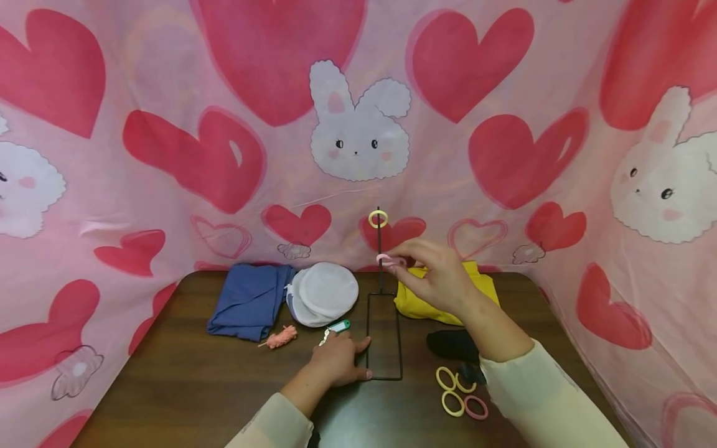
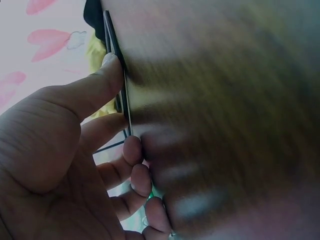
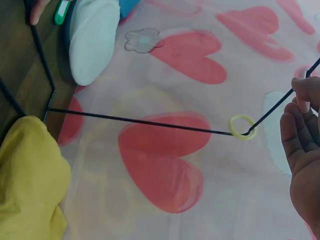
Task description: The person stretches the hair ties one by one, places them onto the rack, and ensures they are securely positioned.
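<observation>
A black wire stand sits on the dark wooden table; its upright rod carries a yellow ring at the top. My right hand is raised beside the rod and pinches a pink ring between thumb and fingers. On the table my left hand lies flat, its thumb against the stand's base wire. The right wrist view shows the rod, the yellow ring and my right fingers close to the wire.
Loose yellow, pink and black rings lie at the front right beside a black cloth. Behind are a yellow cloth, a white mesh bag, a blue cloth, a pink tassel and a green tag. Heart-printed fabric surrounds the table.
</observation>
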